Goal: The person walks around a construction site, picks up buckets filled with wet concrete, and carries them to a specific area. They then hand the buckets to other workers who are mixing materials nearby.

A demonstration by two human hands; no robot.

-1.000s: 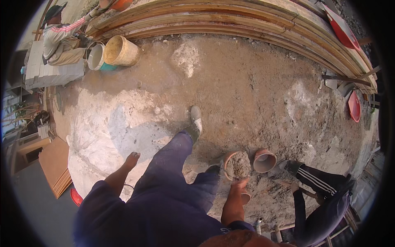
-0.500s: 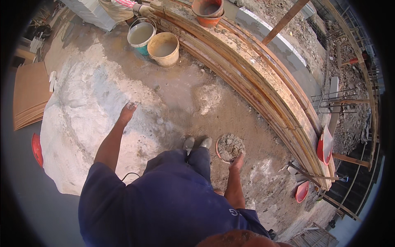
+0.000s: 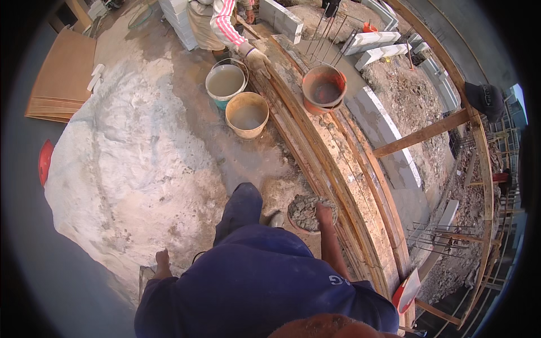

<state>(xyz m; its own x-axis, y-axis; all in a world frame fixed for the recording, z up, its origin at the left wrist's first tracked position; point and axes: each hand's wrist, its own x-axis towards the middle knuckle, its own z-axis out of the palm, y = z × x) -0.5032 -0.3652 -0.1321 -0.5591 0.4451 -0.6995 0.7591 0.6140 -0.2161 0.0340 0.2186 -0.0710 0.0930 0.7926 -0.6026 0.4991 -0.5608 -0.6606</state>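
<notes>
My right hand (image 3: 324,215) is closed on the rim of a reddish bucket (image 3: 300,227) heaped with wet grey mortar (image 3: 304,210). This bucket hangs at my right side, close to the stacked planks (image 3: 315,163). My left hand (image 3: 162,259) is low on my left, over the pale dusty sheet (image 3: 141,186); its fingers are too small and unclear to read. Ahead stand a cream bucket (image 3: 246,130) and a teal bucket (image 3: 221,105), both holding cloudy liquid. An orange bucket (image 3: 315,107) with residue inside rests on the planks.
Beyond the buckets, a co-worker's gloved hand (image 3: 258,61) is at the planks, near white blocks (image 3: 179,25). A slanted timber (image 3: 422,134) crosses on the right, with rebar (image 3: 451,239) below it. Brown boards (image 3: 59,73) are stacked at the far left.
I have stepped forward, one knee now raised. The mortar bucket has come along in my right hand, nearer the planks. My left arm has swung back. More of the co-worker shows.
</notes>
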